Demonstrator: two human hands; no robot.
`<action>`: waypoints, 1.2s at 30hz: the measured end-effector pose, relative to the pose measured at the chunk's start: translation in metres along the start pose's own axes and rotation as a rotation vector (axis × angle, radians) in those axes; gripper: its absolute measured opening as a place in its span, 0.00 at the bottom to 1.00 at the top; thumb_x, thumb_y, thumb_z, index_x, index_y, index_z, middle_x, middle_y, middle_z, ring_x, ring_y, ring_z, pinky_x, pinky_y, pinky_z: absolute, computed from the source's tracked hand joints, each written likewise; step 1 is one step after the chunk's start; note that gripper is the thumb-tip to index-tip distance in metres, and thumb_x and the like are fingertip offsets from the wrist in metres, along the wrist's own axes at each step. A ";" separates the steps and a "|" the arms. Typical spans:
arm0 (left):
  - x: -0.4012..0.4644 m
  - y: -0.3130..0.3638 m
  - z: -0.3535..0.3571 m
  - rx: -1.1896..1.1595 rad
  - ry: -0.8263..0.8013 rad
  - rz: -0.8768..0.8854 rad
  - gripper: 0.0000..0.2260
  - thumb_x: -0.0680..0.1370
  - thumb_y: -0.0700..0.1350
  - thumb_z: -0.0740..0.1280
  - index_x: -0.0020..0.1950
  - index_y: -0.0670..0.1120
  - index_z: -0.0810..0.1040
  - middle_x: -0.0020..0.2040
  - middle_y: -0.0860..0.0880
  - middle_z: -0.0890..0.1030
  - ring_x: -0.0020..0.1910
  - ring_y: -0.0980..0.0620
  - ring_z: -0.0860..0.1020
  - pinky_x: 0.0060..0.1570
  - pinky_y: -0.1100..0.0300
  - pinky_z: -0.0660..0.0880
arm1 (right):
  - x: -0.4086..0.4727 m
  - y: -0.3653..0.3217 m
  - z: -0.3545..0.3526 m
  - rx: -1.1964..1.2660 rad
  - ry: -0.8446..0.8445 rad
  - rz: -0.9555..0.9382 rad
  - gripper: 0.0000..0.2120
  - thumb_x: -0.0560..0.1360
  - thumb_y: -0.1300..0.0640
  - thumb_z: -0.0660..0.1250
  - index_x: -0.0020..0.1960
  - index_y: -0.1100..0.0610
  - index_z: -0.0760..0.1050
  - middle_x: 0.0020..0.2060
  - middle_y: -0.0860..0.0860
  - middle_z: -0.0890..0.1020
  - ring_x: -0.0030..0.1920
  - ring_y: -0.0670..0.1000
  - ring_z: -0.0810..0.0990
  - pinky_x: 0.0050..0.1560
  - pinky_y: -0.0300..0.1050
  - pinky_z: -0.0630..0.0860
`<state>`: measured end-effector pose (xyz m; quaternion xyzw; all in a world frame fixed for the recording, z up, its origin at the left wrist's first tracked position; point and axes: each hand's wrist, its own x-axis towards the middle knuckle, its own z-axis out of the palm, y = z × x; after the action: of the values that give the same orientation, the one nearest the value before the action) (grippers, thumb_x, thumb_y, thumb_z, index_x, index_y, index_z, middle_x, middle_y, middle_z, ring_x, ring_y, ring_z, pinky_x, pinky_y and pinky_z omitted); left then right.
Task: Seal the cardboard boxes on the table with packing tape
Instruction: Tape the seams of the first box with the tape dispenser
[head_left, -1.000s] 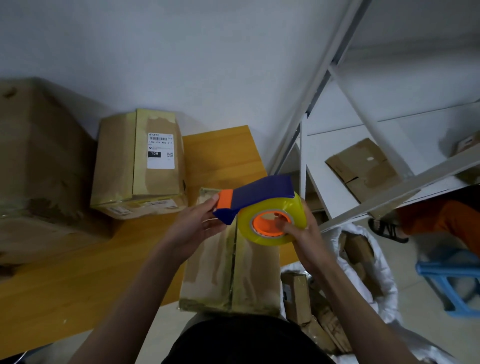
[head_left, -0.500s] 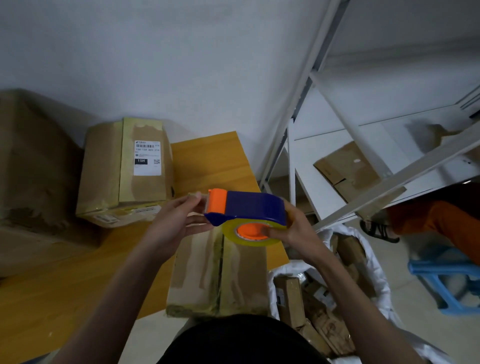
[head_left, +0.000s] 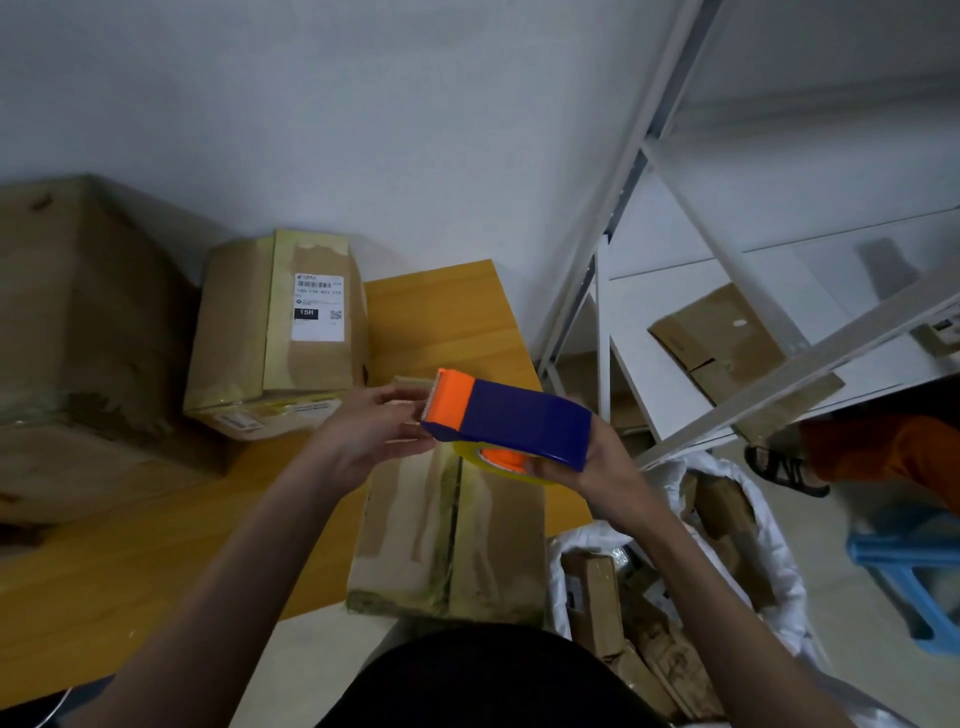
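The left hand (head_left: 363, 434) has its fingertips curled in at the orange toothed end of the tape dispenser (head_left: 506, 418), seemingly picking at the loose tape end, though whether they actually pinch any tape cannot be told. The right hand (head_left: 597, 462) grips the blue body from below and behind, fingers wrapped around the yellowish roll (head_left: 498, 462) under it. Both hover over the near cardboard box (head_left: 447, 525), which lies on the wooden table (head_left: 156, 551) at its front edge with its centre seam running away from the person. To do this step well, I judge the tape end should be drawn out straight and flat, kept from folding on itself, then laid over the far end of that seam. A labelled box (head_left: 280, 322) and a large box (head_left: 78, 332) stand farther back on the table.
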<state>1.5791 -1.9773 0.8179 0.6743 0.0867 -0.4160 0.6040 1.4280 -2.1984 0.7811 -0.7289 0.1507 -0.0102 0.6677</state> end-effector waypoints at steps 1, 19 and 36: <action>0.001 -0.003 0.000 -0.036 -0.018 -0.051 0.07 0.79 0.37 0.69 0.56 0.43 0.81 0.52 0.42 0.85 0.49 0.48 0.83 0.38 0.61 0.81 | -0.001 0.000 0.000 0.006 -0.003 0.002 0.29 0.69 0.59 0.78 0.68 0.58 0.73 0.61 0.52 0.83 0.63 0.53 0.81 0.62 0.55 0.80; 0.009 0.028 -0.043 0.180 0.251 0.200 0.03 0.74 0.41 0.76 0.43 0.47 0.84 0.40 0.54 0.86 0.47 0.54 0.83 0.47 0.59 0.78 | 0.016 -0.027 -0.016 -0.272 -0.061 -0.082 0.28 0.67 0.55 0.81 0.63 0.48 0.73 0.56 0.42 0.82 0.59 0.44 0.81 0.59 0.38 0.78; 0.132 -0.011 -0.059 0.416 0.448 0.120 0.06 0.70 0.44 0.80 0.37 0.53 0.84 0.43 0.52 0.84 0.52 0.51 0.81 0.61 0.49 0.77 | 0.132 -0.001 0.010 -0.574 -0.036 -0.109 0.26 0.66 0.56 0.84 0.58 0.58 0.74 0.51 0.52 0.82 0.52 0.52 0.79 0.54 0.57 0.78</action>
<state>1.6832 -1.9734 0.7172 0.8624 0.0906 -0.2291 0.4422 1.5566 -2.2190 0.7559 -0.8951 0.0960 0.0098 0.4353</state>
